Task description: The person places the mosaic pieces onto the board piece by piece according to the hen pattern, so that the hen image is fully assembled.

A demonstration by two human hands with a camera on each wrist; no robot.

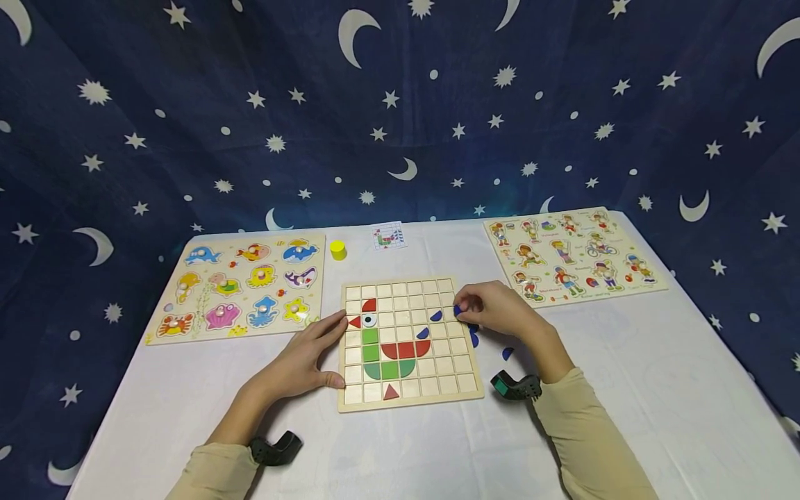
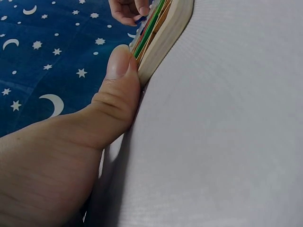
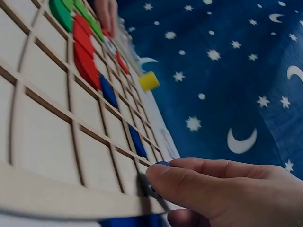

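A wooden grid board (image 1: 446, 347) lies mid-table, with red, green and blue flat pieces in its cells. My left hand (image 1: 306, 357) rests along the board's left edge, thumb and fingers spread apart; in the left wrist view the thumb (image 2: 116, 94) presses the rim. At the board's upper right edge, my right hand (image 1: 500, 305) pinches a blue half-circle piece (image 3: 163, 163) between thumb and fingertips. Two blue half-circles sit in cells, one higher (image 1: 435, 316) and one lower (image 1: 423, 334). A red triangle (image 1: 390, 392) lies in the bottom row.
More blue pieces (image 1: 474, 339) lie beside the board's right edge, and another (image 1: 507, 353) farther right. Behind stand a yellow cylinder (image 1: 337, 250) and a small pattern card (image 1: 389, 237). A sea-animal puzzle (image 1: 209, 285) lies left, a sports-figure puzzle (image 1: 544, 250) right.
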